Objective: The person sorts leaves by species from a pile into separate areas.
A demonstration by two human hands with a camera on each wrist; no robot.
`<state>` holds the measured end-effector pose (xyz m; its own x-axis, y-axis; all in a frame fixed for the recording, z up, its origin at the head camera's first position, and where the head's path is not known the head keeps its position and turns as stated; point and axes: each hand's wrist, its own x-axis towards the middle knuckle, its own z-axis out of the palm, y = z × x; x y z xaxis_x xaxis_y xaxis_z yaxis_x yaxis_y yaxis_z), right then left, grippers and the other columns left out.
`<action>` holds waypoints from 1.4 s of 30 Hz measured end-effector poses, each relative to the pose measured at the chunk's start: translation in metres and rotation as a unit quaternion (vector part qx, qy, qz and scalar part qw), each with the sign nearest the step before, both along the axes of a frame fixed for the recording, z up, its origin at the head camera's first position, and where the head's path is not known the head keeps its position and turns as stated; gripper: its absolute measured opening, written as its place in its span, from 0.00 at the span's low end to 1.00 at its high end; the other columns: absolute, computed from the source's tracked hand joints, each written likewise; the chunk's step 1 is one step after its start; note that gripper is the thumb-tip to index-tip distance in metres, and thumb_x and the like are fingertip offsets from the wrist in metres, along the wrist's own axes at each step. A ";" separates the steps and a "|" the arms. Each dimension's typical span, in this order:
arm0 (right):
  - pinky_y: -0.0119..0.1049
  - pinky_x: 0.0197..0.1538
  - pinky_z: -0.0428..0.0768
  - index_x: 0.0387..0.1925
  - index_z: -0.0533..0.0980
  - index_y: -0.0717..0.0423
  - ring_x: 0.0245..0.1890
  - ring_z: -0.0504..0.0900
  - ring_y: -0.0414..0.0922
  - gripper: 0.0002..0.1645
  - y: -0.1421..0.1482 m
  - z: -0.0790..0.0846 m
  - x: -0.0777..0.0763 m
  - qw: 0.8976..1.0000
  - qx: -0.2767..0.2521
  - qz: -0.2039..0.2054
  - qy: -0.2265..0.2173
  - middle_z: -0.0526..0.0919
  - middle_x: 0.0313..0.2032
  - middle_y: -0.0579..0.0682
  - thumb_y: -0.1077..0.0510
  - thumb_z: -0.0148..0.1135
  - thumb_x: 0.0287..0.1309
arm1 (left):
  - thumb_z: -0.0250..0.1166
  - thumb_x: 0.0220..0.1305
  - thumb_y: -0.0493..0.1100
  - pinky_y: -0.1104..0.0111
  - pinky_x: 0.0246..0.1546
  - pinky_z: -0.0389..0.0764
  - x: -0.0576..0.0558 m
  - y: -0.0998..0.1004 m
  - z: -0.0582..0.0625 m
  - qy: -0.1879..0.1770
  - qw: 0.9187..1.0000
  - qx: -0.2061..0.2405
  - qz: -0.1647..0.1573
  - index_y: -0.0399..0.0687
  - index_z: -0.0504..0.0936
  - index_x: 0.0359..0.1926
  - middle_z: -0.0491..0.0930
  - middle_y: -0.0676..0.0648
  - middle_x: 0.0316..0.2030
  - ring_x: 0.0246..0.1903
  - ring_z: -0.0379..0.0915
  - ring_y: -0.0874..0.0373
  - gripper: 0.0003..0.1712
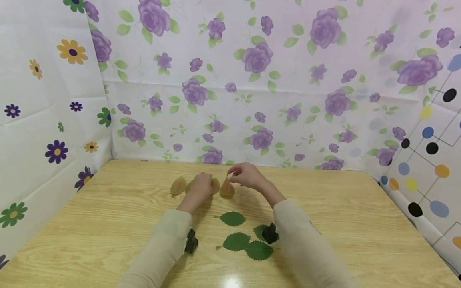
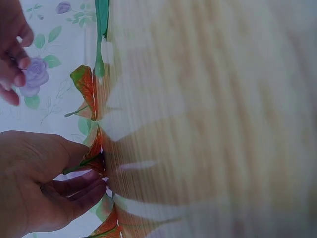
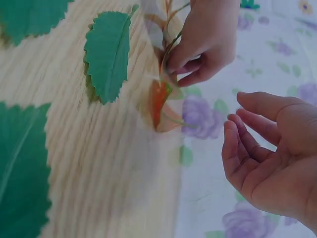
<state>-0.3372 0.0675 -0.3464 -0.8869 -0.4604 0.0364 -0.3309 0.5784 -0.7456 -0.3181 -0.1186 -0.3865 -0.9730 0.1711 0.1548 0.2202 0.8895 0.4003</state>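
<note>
Orange artificial leaves with green edges form a row along the back of the table. My left hand (image 1: 202, 185) is among them and pinches one orange leaf (image 2: 95, 152) between thumb and fingers, as the left wrist view shows. At the right end of the row is another orange leaf (image 1: 227, 189), its stem pointing up. Just right of that leaf hovers my right hand (image 1: 246, 175). In the right wrist view its fingers are loosely bent, hold nothing and stay apart from the leaf. At the left end is one more orange leaf (image 1: 178, 186).
Several green serrated leaves lie nearer the front of the wooden table (image 1: 342, 232), among them one green leaf (image 1: 233, 218) behind the others. A black device (image 1: 270, 233) is by the right sleeve, another by the left. Flower-printed cloth (image 1: 230, 120) hangs behind the table.
</note>
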 end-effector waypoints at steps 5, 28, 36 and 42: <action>0.36 0.37 0.81 0.49 0.80 0.63 0.37 0.82 0.49 0.16 0.004 0.007 0.012 0.997 0.025 0.050 0.050 0.84 0.36 0.50 0.62 0.63 0.60 | 0.63 0.57 0.29 0.64 0.29 0.76 -0.002 0.000 0.000 -0.005 1.000 0.000 0.005 0.36 0.76 0.27 0.73 0.43 0.28 0.29 0.69 0.51 0.05; 0.29 0.39 0.80 0.45 0.83 0.61 0.41 0.83 0.43 0.11 0.033 -0.001 0.080 0.974 0.058 0.182 0.118 0.85 0.42 0.53 0.63 0.63 0.62 | 0.63 0.56 0.29 0.64 0.27 0.72 -0.008 0.002 -0.005 -0.007 1.000 -0.016 0.023 0.42 0.71 0.22 0.70 0.43 0.27 0.29 0.66 0.51 0.11; 0.28 0.38 0.80 0.45 0.83 0.63 0.40 0.84 0.46 0.11 0.056 -0.014 0.089 0.978 0.063 0.175 0.098 0.85 0.43 0.56 0.63 0.63 0.62 | 0.62 0.54 0.26 0.63 0.28 0.72 -0.011 0.003 -0.007 -0.001 1.000 -0.019 0.024 0.42 0.70 0.20 0.71 0.44 0.24 0.31 0.70 0.48 0.12; 0.28 0.39 0.80 0.44 0.83 0.63 0.41 0.84 0.46 0.10 0.076 -0.023 0.094 0.977 0.070 0.174 0.102 0.85 0.42 0.55 0.65 0.64 0.60 | 0.62 0.55 0.28 0.60 0.31 0.76 -0.010 0.004 -0.005 -0.001 0.999 -0.022 0.033 0.40 0.74 0.22 0.73 0.41 0.27 0.36 0.72 0.44 0.09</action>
<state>-0.2431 0.1431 -0.3692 -0.6571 -0.7457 0.1103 -0.6587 0.4968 -0.5651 -0.3277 -0.1149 -0.3917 -0.9825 0.1134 0.1475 0.1601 0.9190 0.3603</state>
